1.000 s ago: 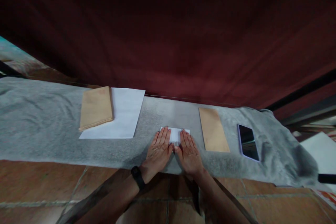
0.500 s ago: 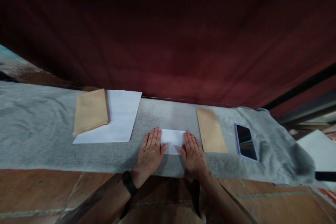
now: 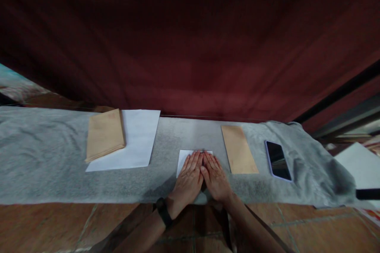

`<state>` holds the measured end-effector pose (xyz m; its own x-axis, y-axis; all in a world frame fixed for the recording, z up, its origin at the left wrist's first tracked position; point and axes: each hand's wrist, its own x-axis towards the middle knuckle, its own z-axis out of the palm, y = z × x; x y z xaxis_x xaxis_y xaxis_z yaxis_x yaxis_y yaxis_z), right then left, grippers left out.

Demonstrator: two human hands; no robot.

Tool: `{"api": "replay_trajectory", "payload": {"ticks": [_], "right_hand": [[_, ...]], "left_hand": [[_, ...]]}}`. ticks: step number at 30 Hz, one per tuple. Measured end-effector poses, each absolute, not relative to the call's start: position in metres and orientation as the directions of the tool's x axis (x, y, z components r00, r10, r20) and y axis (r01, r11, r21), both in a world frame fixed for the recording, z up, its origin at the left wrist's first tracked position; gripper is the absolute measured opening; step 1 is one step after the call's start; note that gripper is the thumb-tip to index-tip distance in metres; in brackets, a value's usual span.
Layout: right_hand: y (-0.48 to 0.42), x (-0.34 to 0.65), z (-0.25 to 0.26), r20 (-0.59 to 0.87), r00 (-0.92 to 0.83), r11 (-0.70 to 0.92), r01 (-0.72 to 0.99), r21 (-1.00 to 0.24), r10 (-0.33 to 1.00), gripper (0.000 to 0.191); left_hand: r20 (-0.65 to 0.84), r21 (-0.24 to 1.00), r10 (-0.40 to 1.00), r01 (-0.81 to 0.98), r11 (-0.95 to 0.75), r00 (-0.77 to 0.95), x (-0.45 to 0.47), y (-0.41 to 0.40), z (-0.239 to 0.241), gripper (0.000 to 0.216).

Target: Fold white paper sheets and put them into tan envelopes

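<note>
A small folded white paper lies on the grey cloth, mostly covered by my hands. My left hand rests flat on it with the fingers stretched out, a dark band on its wrist. Beside it, touching along the fingers and thumb, my right hand also presses flat on the paper. Neither hand grips anything. To the right of my right hand lies a flat brown envelope.
On the left, a stack of brown envelopes sits on white paper sheets. A phone lies right of the single envelope. Grey cloth covers the long surface, with a dark red curtain behind and tiled floor in front.
My hands have come together over the middle of the folded paper, the left one sliding right. Before, they lay apart on its two ends. The view has shifted slightly.
</note>
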<state>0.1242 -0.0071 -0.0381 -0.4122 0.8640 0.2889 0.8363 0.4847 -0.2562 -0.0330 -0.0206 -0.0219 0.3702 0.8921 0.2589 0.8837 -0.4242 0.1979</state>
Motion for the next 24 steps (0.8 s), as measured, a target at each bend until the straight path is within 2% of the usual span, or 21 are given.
{"api": "replay_trajectory", "payload": {"ticks": [6,12,20,24], "right_hand": [[-0.008,0.127,-0.05,0.31,-0.418,0.48,0.863,-0.156,0.854,0.059],[-0.008,0.136,-0.053,0.348,-0.392,0.452,0.885,-0.109,0.852,0.064],[-0.008,0.145,-0.047,0.332,-0.349,0.413,0.899,-0.143,0.876,0.056],[-0.001,0.155,-0.037,0.246,-0.373,0.424,0.883,-0.202,0.895,0.05]], "left_hand": [[0.255,0.108,0.892,0.906,-0.41,0.374,-0.044,-0.019,-0.034,0.059],[0.292,0.095,0.896,0.922,-0.376,0.335,-0.054,-0.019,-0.036,0.065],[0.267,0.112,0.889,0.904,-0.412,0.372,-0.074,-0.02,-0.036,0.073],[0.197,0.122,0.87,0.869,-0.479,0.452,-0.086,-0.02,-0.03,0.064]]}}
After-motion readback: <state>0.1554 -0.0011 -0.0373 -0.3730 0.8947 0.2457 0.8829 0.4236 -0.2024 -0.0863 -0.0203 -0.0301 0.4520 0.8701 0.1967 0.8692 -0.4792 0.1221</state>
